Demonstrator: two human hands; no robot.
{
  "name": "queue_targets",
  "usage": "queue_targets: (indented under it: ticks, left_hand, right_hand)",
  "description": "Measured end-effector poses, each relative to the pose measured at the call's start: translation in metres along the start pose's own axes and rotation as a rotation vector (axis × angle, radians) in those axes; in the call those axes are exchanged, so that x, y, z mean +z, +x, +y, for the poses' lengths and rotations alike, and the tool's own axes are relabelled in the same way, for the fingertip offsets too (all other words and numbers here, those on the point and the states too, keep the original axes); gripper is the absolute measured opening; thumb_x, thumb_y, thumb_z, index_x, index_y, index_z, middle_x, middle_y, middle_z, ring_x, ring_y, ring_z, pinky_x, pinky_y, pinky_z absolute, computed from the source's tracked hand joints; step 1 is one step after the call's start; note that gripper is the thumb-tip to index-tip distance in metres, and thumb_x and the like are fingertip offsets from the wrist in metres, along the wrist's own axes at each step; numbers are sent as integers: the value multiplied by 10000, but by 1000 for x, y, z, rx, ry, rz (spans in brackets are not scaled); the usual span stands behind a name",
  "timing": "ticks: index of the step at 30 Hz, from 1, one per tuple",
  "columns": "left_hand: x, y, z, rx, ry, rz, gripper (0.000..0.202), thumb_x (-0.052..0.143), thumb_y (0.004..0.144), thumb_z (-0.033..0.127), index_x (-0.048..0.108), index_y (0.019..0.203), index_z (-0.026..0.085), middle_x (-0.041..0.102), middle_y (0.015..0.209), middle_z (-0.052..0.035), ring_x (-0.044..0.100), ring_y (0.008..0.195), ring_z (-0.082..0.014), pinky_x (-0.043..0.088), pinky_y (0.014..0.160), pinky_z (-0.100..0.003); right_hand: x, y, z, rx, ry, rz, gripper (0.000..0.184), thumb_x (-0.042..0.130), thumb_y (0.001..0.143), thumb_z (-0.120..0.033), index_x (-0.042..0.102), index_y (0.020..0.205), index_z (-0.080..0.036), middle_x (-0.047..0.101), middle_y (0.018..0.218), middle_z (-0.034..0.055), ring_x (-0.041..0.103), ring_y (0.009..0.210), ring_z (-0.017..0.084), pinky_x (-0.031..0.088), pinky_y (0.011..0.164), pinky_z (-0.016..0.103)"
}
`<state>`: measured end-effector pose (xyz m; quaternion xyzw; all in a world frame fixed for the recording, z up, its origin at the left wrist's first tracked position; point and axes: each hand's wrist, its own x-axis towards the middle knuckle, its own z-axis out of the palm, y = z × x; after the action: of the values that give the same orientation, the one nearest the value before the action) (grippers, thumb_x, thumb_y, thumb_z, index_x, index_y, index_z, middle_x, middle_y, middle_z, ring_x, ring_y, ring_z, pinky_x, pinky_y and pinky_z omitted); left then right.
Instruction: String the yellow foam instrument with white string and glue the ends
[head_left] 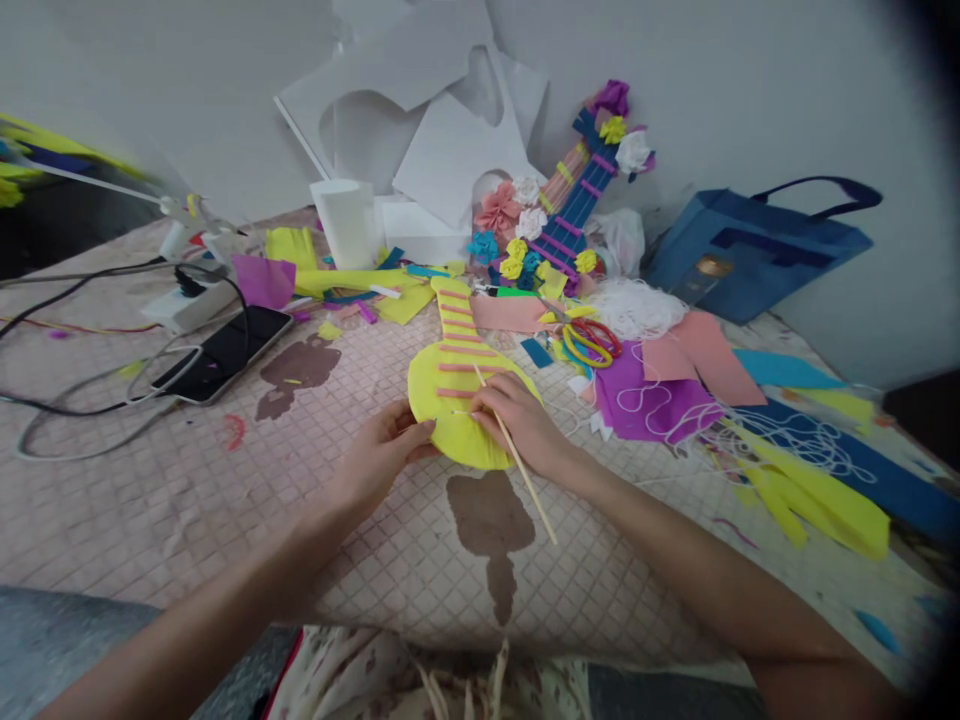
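Observation:
A yellow paper-covered guitar shape (472,437) lies in front of me, its neck pointing away and pink strips (459,322) laid across it. At its left edge my left hand (397,432) grips the rim, thumb on top and fingers partly hidden beneath. Over the right part of the body is my right hand (519,415), with a thin wooden stick (530,482) held slantwise in its fingers. The fingertips of that hand are close to the yellow surface, near a small pale mark. Whether they pinch anything else is too small to see.
Scissors (592,342), purple paper (637,400) and white string (637,308) lie to the right. A decorated blue guitar (574,215) leans on the wall beside a blue bag (757,250). Leftward are a phone (223,355), a power strip (189,303), cables and a glue gun (180,228).

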<state>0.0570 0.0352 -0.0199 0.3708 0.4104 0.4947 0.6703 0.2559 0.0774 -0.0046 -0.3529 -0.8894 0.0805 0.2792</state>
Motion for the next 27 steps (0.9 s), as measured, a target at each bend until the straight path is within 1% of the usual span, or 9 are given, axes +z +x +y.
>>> queue_targets:
  ticks: [4, 7, 12, 14, 18, 20, 23, 25, 27]
  left_hand:
    - [1, -1, 0, 20, 40, -5, 384, 676, 768, 260, 595, 1115, 115, 634, 1143, -135, 628, 959, -223, 526, 831, -367]
    - [0, -1, -1, 30, 42, -6, 382, 676, 770, 259, 592, 1118, 127, 640, 1125, -122, 626, 952, -214, 529, 816, -351]
    - [1, 0, -1, 11, -26, 16, 331, 687, 754, 242, 612, 1053, 123, 658, 1068, -114, 632, 925, -206, 532, 795, -338]
    - [2, 0, 1, -2, -66, 14, 316, 692, 747, 233, 619, 1031, 116, 665, 1041, -114, 637, 897, -201, 534, 777, -328]
    - [3, -2, 5, 7, -116, 13, 269, 669, 755, 209, 633, 1006, 118, 671, 1020, -101, 646, 873, -194, 530, 786, -329]
    - [5, -3, 8, 20, -133, -9, 240, 628, 770, 190, 637, 999, 119, 676, 1013, -101, 650, 879, -201, 529, 800, -347]
    - [11, 1, 16, 67, -126, -80, 261, 563, 799, 174, 621, 1050, 129, 678, 1037, -107, 650, 922, -205, 522, 828, -354]
    - [19, 10, 23, 130, -50, -109, 270, 565, 810, 186, 602, 1074, 141, 683, 1032, -101, 657, 910, -193, 523, 821, -342]
    - [28, 23, 30, 222, 84, -112, 246, 595, 802, 204, 592, 1040, 144, 690, 983, -90, 665, 853, -178, 530, 788, -331]
  right_hand:
    - [-2, 8, -4, -58, -54, -22, 147, 439, 913, -155, 573, 868, -192, 589, 861, 48, 519, 921, 199, 444, 845, 384]
    - [-1, 11, -5, -108, -74, -34, 180, 432, 931, -187, 599, 996, -194, 619, 938, 60, 520, 992, 210, 442, 859, 400]
    - [-1, 9, -6, -94, 23, -26, 202, 439, 937, -235, 599, 1060, -222, 635, 1011, 58, 535, 1028, 198, 454, 892, 401]
    - [-3, 3, -9, -79, 64, -23, 204, 488, 917, -299, 583, 1082, -227, 635, 1057, 63, 544, 1029, 198, 456, 907, 404]
    - [-5, -11, -19, -75, 6, -21, 437, 649, 781, -434, 557, 1141, -203, 589, 1189, 112, 531, 1086, 259, 459, 917, 451]
    - [-5, -16, -23, -85, -44, 30, 430, 654, 780, -378, 563, 1149, -178, 595, 1166, 133, 531, 1105, 275, 465, 923, 460]
    - [-8, -18, -25, -97, -68, 152, 341, 564, 828, -215, 567, 1167, -179, 624, 1110, 125, 569, 1076, 248, 487, 921, 433]
    - [-14, -17, -24, -73, -54, 259, 355, 523, 838, -164, 560, 1188, -208, 635, 1113, 101, 594, 1054, 227, 500, 914, 411]
    - [-22, -16, -22, 5, -35, 377, 339, 518, 844, -160, 571, 1171, -229, 649, 1106, 76, 627, 991, 208, 521, 873, 380]
